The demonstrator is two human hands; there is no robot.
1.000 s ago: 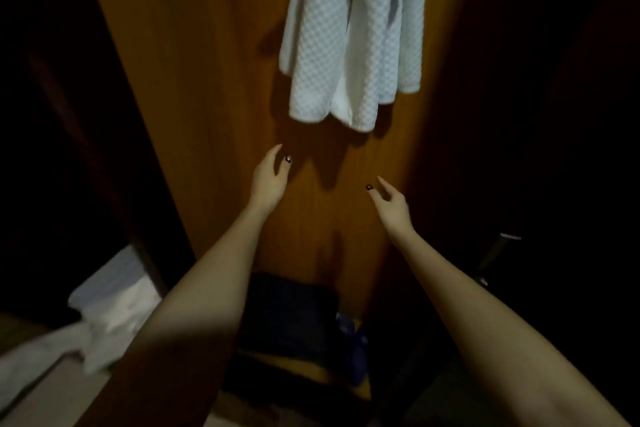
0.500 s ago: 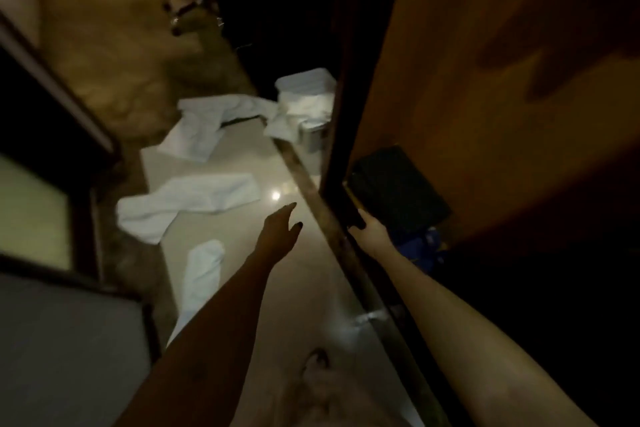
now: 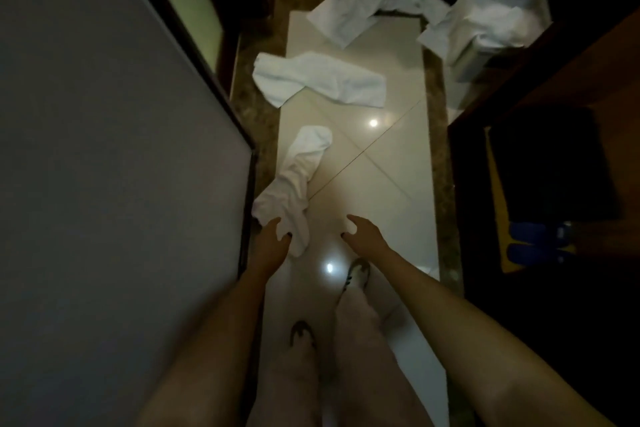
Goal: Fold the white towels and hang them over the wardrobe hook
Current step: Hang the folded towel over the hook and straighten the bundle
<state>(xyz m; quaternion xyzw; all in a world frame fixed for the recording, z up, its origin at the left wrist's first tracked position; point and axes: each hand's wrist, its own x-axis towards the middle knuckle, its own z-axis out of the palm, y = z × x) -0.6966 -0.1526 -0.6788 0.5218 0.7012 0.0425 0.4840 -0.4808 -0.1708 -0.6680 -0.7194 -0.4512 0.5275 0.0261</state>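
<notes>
View down onto a glossy cream tiled floor (image 3: 381,184). Lower centre: a crumpled white cloth towel (image 3: 298,177) lies lengthwise. The left hand (image 3: 273,239) is cupped at its near end, thumb and fingers either side of the cloth; whether they actually grip it cannot be told. The right hand (image 3: 363,236), just beside, is spread and empty. Centre: a second loose white towel (image 3: 322,83). Top: a third rumpled white towel (image 3: 360,10). Right edge: a brown wooden wardrobe (image 3: 606,55).

Bare floor (image 3: 374,184) lies open toward 1 o'clock. A grey panel (image 3: 104,184) blocks 9 o'clock and the wardrobe (image 3: 561,73) blocks 3 o'clock. The near towel (image 3: 298,180) lies at 11, the middle towel (image 3: 322,83) and far towel (image 3: 349,14) at 12.
</notes>
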